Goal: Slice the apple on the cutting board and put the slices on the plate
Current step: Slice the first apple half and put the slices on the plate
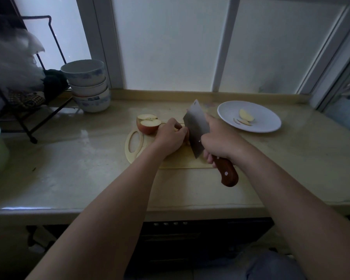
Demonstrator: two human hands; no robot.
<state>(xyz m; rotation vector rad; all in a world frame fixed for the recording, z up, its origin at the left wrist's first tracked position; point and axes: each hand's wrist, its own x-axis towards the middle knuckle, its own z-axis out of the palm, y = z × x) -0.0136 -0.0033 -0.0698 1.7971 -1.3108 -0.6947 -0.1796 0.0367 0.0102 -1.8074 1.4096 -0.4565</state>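
Head: cleaver (pixel 196 130) beside apple piece (pixel 176 129)

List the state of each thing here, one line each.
Apple: cut open, at the board's far left edge.
Piece: held down by left hand, mostly hidden.
Cleaver: gripped by right hand, blade upright by the piece.
Plate: holds a few slices.
Bowls: stacked, upright.

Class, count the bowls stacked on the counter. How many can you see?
3, all in one stack left of the cutting board: the top bowl, the middle bowl under it, the bottom bowl on the counter. Another may be nested unseen.
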